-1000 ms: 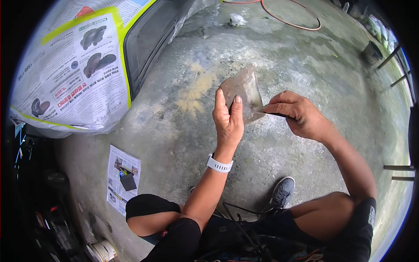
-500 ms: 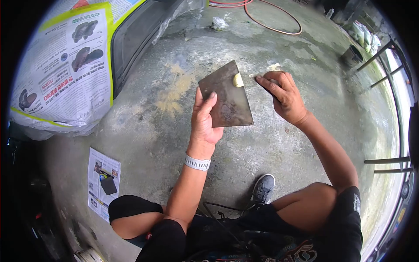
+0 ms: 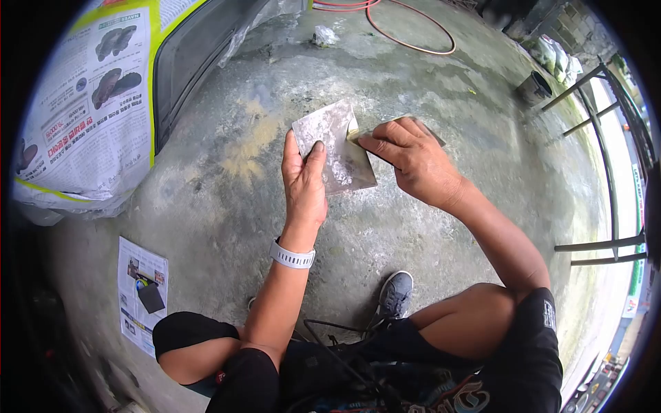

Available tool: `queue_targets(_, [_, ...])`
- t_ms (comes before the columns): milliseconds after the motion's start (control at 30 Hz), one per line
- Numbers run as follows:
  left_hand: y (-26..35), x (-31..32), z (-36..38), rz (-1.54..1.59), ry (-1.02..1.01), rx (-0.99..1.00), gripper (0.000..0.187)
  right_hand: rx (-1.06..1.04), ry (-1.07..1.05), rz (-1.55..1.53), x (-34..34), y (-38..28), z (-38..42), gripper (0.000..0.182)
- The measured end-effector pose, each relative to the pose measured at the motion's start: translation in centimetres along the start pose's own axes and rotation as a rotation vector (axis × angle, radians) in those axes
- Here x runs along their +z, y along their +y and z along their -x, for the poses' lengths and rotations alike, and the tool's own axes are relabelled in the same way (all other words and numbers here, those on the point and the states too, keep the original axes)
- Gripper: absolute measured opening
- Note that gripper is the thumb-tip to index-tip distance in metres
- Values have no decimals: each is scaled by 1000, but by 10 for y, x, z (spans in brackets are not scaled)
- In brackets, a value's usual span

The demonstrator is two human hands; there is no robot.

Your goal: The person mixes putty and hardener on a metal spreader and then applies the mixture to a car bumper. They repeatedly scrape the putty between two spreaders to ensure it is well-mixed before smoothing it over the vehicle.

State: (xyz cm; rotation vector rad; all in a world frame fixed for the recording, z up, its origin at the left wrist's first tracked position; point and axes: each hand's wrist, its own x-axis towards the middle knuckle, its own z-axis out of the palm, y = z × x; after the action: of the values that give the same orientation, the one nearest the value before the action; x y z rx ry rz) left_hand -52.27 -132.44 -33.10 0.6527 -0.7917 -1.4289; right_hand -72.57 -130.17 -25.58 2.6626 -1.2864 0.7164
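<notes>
A flat square grey plate, smeared and shiny, is gripped at its left edge by my left hand, thumb on top. Pale yellow putty sits near the plate's right edge. My right hand is closed around a thin dark putty spreader, its leading edge up against the plate's right side by the putty. Most of the spreader is hidden under my fingers; one corner shows beyond them.
At left stands a panel masked with newspaper and yellow tape. A newspaper sheet with a dark flat piece lies on the concrete floor. Yellowish dust, a red hose, a bucket and a metal frame are around.
My right hand has brought the spreader left to the plate's putty edge. The plate has tilted and now catches more light. The whole view has shifted a little.
</notes>
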Motion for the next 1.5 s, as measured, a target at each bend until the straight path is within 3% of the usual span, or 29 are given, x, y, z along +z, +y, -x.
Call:
queue_targets(100, [2,1,-2,31,47,-36,49,-16,-34,-42,-3,0,-8,55])
queue_targets(167, [-1,0,-2,-5,-80,0,51,22,99,45,-14,0,-17,55])
queue_targets(300, [-4,4,0,12,3,-18,50,-47,-27,-2,-1,-1,-7,51])
queue_targets(500, [-4,0,-6,-27,-30,-5,48,-62,-81,-56,5,-6,2,53])
queue_targets(700, [6,6,-5,291,-105,-210,37,-66,145,-105,14,12,1,58])
queue_targets(767, [5,0,-6,348,-96,-269,40,-180,241,-2,28,24,12,59])
queue_targets(867, [2,-6,-7,382,-88,-299,40,-107,224,12,32,50,20,58])
queue_targets(933, [3,-8,-9,374,-138,-248,41,-3,198,5,23,52,18,54])
queue_targets(1067, [1,1,-6,220,-102,-219,43,-23,128,20,-5,24,-9,48])
queue_targets(1133, [-4,9,-2,-20,-127,-22,39,-7,80,-6,4,22,-12,48])
queue_targets(1333, [1,-2,2,-268,-56,165,43,-95,-50,-147,21,6,1,52])
queue_targets(1500, [10,-16,-8,-490,-79,331,44,-36,-238,-272,11,6,7,53])
